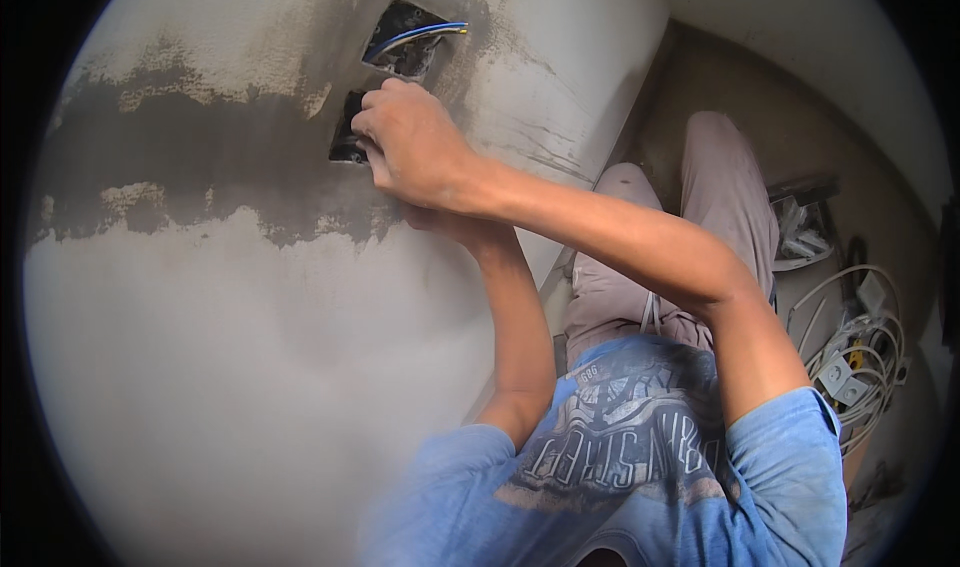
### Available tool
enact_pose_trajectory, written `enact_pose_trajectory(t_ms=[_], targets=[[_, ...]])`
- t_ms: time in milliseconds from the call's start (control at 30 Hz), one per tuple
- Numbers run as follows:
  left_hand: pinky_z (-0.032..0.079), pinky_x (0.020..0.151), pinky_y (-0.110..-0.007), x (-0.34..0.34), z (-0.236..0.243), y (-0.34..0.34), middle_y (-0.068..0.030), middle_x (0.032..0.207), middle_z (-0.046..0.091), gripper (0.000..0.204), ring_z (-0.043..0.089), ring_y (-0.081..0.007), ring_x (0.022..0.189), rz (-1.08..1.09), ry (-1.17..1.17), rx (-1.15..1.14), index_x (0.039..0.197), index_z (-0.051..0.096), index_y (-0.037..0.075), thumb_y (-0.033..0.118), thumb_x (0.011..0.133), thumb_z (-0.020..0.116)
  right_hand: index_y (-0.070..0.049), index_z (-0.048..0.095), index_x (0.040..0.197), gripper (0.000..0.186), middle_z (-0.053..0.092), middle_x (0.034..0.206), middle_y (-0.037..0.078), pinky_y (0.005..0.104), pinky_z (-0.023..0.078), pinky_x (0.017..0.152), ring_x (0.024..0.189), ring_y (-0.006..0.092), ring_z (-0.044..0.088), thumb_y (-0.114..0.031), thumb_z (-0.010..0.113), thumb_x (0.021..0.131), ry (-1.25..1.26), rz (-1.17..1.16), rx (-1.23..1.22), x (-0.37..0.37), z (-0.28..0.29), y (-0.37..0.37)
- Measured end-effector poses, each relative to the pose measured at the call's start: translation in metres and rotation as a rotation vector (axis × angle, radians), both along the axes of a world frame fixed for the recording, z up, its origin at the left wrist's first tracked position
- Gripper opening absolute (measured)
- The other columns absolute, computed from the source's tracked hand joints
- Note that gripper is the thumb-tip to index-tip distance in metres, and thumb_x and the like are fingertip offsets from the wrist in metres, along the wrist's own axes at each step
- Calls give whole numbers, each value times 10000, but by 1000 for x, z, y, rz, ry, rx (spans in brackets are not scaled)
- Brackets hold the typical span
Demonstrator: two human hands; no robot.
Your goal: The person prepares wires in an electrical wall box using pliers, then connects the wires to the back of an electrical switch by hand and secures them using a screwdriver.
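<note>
Lower wall box (344,145) sunk in plaster (230,157)

Judged stiff, best held by its rim. It is overlapped by the curled right hand (415,142), whose hold cannot be told; the left hand (437,223) is mostly hidden, unreadable.

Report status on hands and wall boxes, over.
Right hand at lower black wall box, partly covering it. Left hand mostly hidden behind right wrist. Upper box open, wires protruding.
</note>
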State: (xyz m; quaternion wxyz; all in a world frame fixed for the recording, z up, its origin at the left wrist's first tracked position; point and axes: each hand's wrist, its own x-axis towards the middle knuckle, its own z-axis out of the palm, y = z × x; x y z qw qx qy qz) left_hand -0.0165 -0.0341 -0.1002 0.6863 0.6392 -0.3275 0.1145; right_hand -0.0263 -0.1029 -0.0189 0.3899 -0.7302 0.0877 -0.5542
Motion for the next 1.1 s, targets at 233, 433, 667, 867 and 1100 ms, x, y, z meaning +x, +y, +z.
enact_pose_trajectory(t_ms=[233,433,667,867,1100], targets=[[546,825,-311,-13,13,-5,-88,1092,607,309,643,-175,969,175,-156,133,1229,503,-38,212,1049,481,-6,662,766,71,596,840,108,412,478,787,872,298,554,-72,667,791,55,-21,-103,-7,4,2],[527,888,-320,3,-15,2,-82,1147,577,330,614,-176,1046,280,-101,423,1285,469,-17,224,1060,457,-12,654,755,55,592,829,101,421,489,727,853,289,565,-62,662,776,-37,-31,-17,-4,1,-6],[487,937,-324,1,-6,28,-66,1232,526,344,554,-158,1145,45,35,156,1339,410,12,205,1060,464,-28,710,700,53,667,836,113,370,535,756,885,244,628,-56,679,668,32,35,-154,-10,2,-1],[490,898,-353,-27,-25,65,-102,1225,563,477,583,-176,1078,149,-215,712,1316,451,-10,236,963,658,-82,707,723,31,659,863,59,342,496,893,966,225,610,-89,708,693,-229,-206,-50,-35,-36,-10],[475,967,-356,-42,-100,112,-89,1204,570,519,569,-185,1094,-300,228,918,1331,472,30,272,934,704,-108,709,865,120,642,988,54,349,457,962,1091,224,576,-100,700,746,-266,-191,119,-50,-62,-20]])
